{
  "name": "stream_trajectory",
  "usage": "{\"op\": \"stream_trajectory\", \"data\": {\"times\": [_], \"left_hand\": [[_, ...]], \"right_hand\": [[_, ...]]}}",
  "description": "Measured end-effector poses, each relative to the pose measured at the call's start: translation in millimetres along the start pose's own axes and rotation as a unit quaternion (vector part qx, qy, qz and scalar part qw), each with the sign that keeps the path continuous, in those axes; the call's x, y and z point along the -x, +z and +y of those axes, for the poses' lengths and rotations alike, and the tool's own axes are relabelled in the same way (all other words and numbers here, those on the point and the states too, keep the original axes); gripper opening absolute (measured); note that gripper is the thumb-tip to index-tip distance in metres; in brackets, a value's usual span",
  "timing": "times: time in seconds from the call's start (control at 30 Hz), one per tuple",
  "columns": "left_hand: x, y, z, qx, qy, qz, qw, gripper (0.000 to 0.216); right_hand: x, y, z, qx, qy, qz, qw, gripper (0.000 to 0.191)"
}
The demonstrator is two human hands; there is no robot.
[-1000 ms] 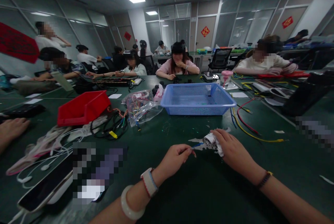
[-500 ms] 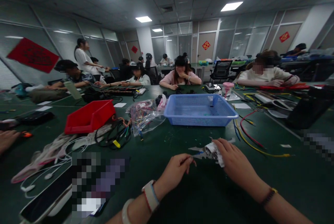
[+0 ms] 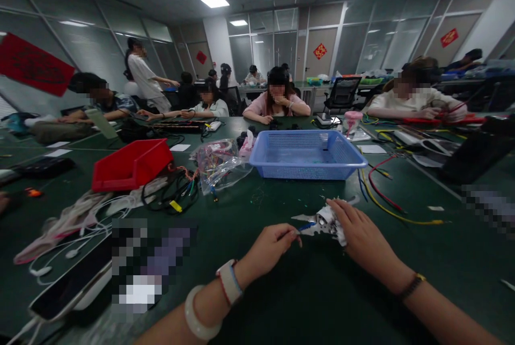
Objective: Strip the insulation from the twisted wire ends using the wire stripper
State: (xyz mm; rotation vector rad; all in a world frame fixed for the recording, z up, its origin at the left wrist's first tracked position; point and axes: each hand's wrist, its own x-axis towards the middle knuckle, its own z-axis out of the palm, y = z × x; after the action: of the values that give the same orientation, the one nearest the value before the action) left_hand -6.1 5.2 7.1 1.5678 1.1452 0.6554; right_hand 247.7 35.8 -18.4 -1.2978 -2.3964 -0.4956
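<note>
My right hand [image 3: 358, 227] is closed around a pair of wire strippers [image 3: 322, 222] with white wrapping on the handles. Their notched metal jaws stand apart and point left. Pinched between the fingers of my left hand [image 3: 273, 246] is a short wire [image 3: 308, 225], whose blue part lies between the jaws. A reddish-brown end shows below the left fingertips. How far the wire goes in among the jaws is hard to make out.
A blue mesh basket [image 3: 308, 170] stands ahead, with a clear bag [image 3: 223, 168] of wires and a red bin [image 3: 132, 165] to its left. Yellow and red cables [image 3: 386, 208] lie at right. Phones and white earphones [image 3: 72, 253] occupy the left. People sit across the table.
The view has tilted down slightly. The strippers' jaws now show more clearly, apart, around the blue part of the wire. Both hands keep nearly the same hold.
</note>
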Motion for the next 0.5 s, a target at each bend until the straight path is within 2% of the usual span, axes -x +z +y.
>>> {"op": "stream_trajectory", "data": {"times": [0.2,0.5], "left_hand": [[1.5,-2.2,7.0,-0.050,0.006,-0.003,0.999,0.030],[2.1,-2.8,6.4,-0.082,0.026,0.003,0.996,0.031]], "right_hand": [[-0.8,3.0,4.1,0.034,-0.022,0.000,0.999,0.066],[-2.6,-1.5,5.0,0.079,-0.053,0.020,0.995,0.050]]}}
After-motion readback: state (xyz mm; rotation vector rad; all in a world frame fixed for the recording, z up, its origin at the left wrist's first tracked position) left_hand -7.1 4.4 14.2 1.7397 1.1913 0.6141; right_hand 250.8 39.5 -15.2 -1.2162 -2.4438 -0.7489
